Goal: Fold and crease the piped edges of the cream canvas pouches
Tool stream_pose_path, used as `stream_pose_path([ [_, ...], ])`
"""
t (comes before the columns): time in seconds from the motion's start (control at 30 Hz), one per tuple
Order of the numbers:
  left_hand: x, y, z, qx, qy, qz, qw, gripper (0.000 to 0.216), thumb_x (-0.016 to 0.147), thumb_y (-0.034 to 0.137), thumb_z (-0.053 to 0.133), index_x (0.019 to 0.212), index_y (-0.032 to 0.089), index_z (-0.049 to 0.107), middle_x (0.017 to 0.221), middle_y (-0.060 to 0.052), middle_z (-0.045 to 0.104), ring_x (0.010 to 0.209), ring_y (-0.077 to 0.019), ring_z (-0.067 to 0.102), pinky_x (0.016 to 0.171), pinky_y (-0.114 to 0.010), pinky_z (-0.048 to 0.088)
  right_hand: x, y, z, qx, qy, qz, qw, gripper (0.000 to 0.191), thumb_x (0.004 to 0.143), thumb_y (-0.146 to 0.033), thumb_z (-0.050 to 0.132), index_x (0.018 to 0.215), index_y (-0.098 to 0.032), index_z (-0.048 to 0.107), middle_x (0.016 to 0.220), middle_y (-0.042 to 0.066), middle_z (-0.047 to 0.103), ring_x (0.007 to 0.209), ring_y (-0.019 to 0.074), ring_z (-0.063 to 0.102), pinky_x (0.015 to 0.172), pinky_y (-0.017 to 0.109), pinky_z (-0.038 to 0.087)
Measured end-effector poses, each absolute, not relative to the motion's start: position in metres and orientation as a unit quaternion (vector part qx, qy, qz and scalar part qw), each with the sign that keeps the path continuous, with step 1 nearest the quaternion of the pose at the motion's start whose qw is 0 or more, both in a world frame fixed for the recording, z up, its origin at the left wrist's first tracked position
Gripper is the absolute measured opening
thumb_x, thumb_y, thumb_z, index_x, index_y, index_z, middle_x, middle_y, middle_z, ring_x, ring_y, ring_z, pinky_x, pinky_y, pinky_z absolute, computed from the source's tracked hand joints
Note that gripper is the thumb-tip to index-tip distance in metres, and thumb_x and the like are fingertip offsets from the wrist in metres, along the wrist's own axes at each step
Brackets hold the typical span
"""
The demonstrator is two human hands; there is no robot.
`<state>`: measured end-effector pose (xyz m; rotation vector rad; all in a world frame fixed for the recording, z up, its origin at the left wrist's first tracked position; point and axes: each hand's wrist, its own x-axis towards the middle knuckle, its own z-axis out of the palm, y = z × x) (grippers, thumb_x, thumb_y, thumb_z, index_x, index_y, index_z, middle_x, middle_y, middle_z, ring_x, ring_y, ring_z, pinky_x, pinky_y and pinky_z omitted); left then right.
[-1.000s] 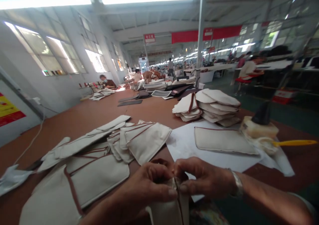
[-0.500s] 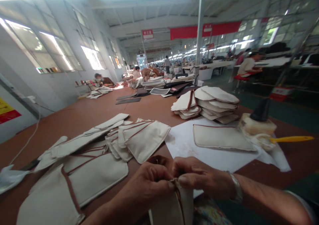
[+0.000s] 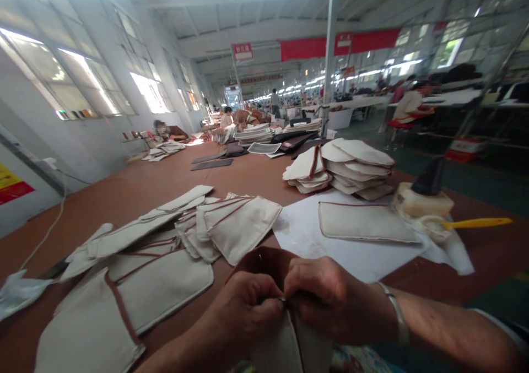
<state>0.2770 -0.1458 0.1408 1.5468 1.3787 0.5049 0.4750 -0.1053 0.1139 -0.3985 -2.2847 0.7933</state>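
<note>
Close to me, above the table's front edge, my left hand (image 3: 250, 309) and my right hand (image 3: 336, 296) pinch the top edge of a cream pouch-like piece (image 3: 279, 342) with brown edging. Their fingertips meet at the brown trim, and whatever small part lies between them is hidden. A brown leather-like flap (image 3: 252, 261) shows behind the fingers. Left of my hands lie loose cream panels (image 3: 169, 285) with brown trim. To the right, one flat cream panel (image 3: 363, 221) rests on a white sheet (image 3: 301, 235).
A stack of cream panels (image 3: 357, 166) stands at the back right of the brown table (image 3: 165, 177). Beside the sheet are a pale block-shaped container (image 3: 424, 201) with a black cone on it and a yellow-handled brush (image 3: 479, 223). A person (image 3: 409, 108) sits far right.
My right hand has turned so that its thumb is now mostly hidden. More of the brown flap shows behind the fingers. Both hands stay pinched on the piece; the view has shifted slightly.
</note>
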Motion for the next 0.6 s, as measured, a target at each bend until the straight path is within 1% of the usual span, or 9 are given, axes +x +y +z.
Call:
stream_pose_path([
  [0.07,0.275,-0.147,0.139,0.591,0.540,0.229,0.554,0.018,0.070,0.028,0.060,0.071,0.011,0.066,0.057,0.002,0.049,0.053,-0.0095,0.037,0.049,-0.021,0.026,0.478,-0.106,0.116,-0.109,-0.912,0.232,0.319,0.014,0.089,-0.013,0.048,0.087,-0.014,0.062,0.081,0.006,0.060,0.071,0.0141,0.052,0.063,0.024,0.042],
  [0.13,0.274,-0.149,0.137,0.532,0.516,0.274,0.612,0.017,0.067,0.027,0.064,0.071,0.011,0.068,0.058,0.001,0.054,0.054,-0.0098,0.041,0.051,-0.021,0.029,0.482,-0.107,0.118,-0.087,-0.941,0.167,0.280,0.020,0.094,-0.017,0.045,0.089,-0.012,0.064,0.079,0.007,0.057,0.069,0.0146,0.048,0.061,0.026,0.039],
  [0.2,0.274,-0.151,0.135,0.481,0.507,0.312,0.644,0.018,0.068,0.029,0.068,0.068,0.011,0.067,0.057,0.001,0.054,0.054,-0.0095,0.042,0.051,-0.020,0.030,0.485,-0.109,0.118,-0.084,-0.958,0.117,0.248,0.024,0.097,-0.019,0.043,0.094,-0.012,0.066,0.078,0.007,0.056,0.068,0.0154,0.046,0.059,0.027,0.037],
  [0.27,0.274,-0.153,0.133,0.462,0.505,0.321,0.654,0.027,0.071,0.037,0.073,0.067,0.011,0.064,0.056,0.001,0.054,0.052,-0.0086,0.041,0.049,-0.020,0.029,0.487,-0.112,0.115,-0.080,-0.960,0.099,0.250,0.024,0.098,-0.020,0.041,0.099,-0.013,0.065,0.079,0.007,0.057,0.069,0.0161,0.046,0.060,0.028,0.037],
  [0.33,0.274,-0.155,0.131,0.474,0.496,0.301,0.662,0.036,0.069,0.044,0.078,0.069,0.011,0.063,0.057,0.001,0.054,0.051,-0.0079,0.040,0.048,-0.020,0.027,0.490,-0.117,0.114,-0.097,-0.940,0.159,0.284,0.020,0.098,-0.022,0.042,0.101,-0.014,0.061,0.084,0.008,0.059,0.071,0.0157,0.049,0.061,0.027,0.039],
  [0.4,0.272,-0.157,0.129,0.506,0.485,0.283,0.655,0.041,0.072,0.049,0.078,0.072,0.011,0.064,0.059,0.001,0.053,0.052,-0.0073,0.038,0.049,-0.019,0.027,0.492,-0.122,0.117,-0.151,-0.890,0.302,0.308,0.020,0.100,-0.028,0.041,0.107,-0.015,0.056,0.087,0.007,0.061,0.073,0.0146,0.052,0.063,0.025,0.042],
  [0.47,0.269,-0.159,0.130,0.535,0.479,0.267,0.643,0.043,0.075,0.052,0.075,0.074,0.011,0.063,0.060,0.002,0.050,0.052,-0.0069,0.035,0.048,-0.019,0.025,0.494,-0.125,0.124,-0.214,-0.818,0.448,0.291,0.029,0.103,-0.038,0.037,0.108,-0.015,0.054,0.086,0.005,0.060,0.072,0.0131,0.052,0.062,0.023,0.042],
  [0.53,0.267,-0.161,0.132,0.550,0.475,0.256,0.637,0.044,0.078,0.054,0.073,0.076,0.011,0.062,0.060,0.003,0.048,0.053,-0.0067,0.034,0.048,-0.019,0.025,0.494,-0.124,0.132,-0.240,-0.767,0.540,0.251,0.041,0.102,-0.049,0.036,0.097,-0.014,0.057,0.080,0.003,0.055,0.069,0.0117,0.047,0.059,0.021,0.039],
  [0.6,0.267,-0.162,0.135,0.553,0.474,0.254,0.637,0.043,0.079,0.054,0.071,0.076,0.012,0.062,0.060,0.003,0.047,0.052,-0.0067,0.033,0.048,-0.019,0.024,0.493,-0.121,0.139,-0.247,-0.737,0.592,0.210,0.050,0.098,-0.058,0.042,0.082,-0.013,0.057,0.072,0.000,0.048,0.064,0.0099,0.041,0.054,0.019,0.034],
])
